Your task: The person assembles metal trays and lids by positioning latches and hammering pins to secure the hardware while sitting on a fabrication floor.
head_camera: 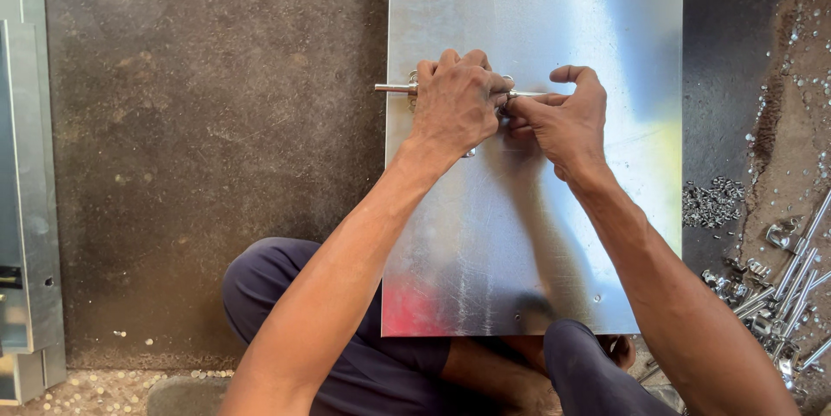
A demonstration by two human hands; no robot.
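Bright daylight, sharp pic, no blur. Strong glare on metal sheet (537,234), esp. right side; soft arm shadows on it. Dark floor (216,122) looks dim at left.

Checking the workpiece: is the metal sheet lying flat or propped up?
Flat. The sheet lies on the floor, and both hands press a bolt near its left edge.
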